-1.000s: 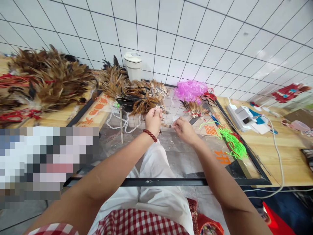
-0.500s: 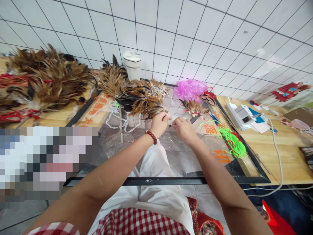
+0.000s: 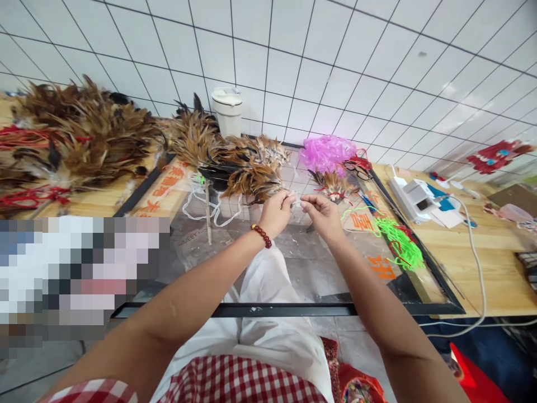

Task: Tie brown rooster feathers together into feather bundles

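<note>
Judging from the spread on the wooden bench [image 3: 482,274]: well into bundling feathers, with plenty left to do. Along the left end, a broad heap of brown feathers [image 3: 79,134] laced with red cords [image 3: 29,196], probably bunches already tied, though not certain from here. On the black-framed glass pane [image 3: 302,268] in the bench's middle, toward its far edge, a smaller pile of loose feathers [image 3: 235,162], apparently stock not yet tied. At the pane's far right corner, a pink plastic wad [image 3: 327,152]. Along its right edge, a tangle of green cords [image 3: 398,243]. Just in front of the pink wad, one small tied bunch [image 3: 333,187] bound in red. At the bench's far edge, against the tiled wall, a white lidded cup [image 3: 227,112].

Over the pane, just in front of the loose pile: left hand [image 3: 274,212] and right hand [image 3: 321,215], close together, fingertips almost meeting. Pinched in both grips, thumb against forefinger, a small pale piece [image 3: 296,201] spanning the gap between them, seemingly held a little above the glass.

Hard to make out: what the pale piece is, whether quill stub, thread or tape; too small to tell. Hidden behind a blurred block: the bench's near left part. Cut off at the left edge of view: the rest of the brown heap. Partly covered by cords and feathers: orange lettering under the glass.
</note>
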`<state>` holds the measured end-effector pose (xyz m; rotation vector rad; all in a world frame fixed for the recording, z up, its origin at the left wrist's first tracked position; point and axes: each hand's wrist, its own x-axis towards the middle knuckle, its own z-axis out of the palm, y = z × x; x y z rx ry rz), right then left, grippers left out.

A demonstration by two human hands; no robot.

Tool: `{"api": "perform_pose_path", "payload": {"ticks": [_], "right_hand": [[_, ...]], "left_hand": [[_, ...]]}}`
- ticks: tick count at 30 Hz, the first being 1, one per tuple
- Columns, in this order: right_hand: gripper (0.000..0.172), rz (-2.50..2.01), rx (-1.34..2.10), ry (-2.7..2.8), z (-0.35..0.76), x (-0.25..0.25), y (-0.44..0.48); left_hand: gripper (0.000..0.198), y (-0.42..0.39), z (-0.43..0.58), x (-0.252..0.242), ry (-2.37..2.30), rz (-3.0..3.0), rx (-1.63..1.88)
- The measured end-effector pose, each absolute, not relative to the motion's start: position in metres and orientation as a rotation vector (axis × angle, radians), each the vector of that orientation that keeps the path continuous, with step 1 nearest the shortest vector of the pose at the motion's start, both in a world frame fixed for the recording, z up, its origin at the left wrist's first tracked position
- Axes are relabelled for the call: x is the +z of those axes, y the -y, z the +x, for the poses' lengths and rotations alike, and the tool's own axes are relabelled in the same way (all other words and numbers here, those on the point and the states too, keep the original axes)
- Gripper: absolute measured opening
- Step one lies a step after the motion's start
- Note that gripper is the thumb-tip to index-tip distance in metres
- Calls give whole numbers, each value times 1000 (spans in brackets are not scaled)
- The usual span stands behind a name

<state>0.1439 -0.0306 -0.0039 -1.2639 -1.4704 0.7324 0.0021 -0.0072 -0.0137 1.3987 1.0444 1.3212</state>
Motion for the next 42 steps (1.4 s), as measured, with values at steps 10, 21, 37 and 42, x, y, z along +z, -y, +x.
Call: {"api": "perform_pose_path", "payload": {"ticks": [10, 21, 37, 42], "right_hand": [[22, -1237, 806, 1458, 138, 1, 35], [19, -1207, 669, 1580, 137, 1, 40], [16, -1257, 365, 1623, 143, 0, 35], [16, -1167, 390, 1709, 145, -2, 34]], "left_hand": [[14, 5, 2, -17, -1078, 1498, 1318], [19, 6, 1, -16, -1111, 1584, 1287], [31, 12, 3, -11, -950, 1553, 1026], [25, 9, 3, -17, -981, 1699, 1035]]}}
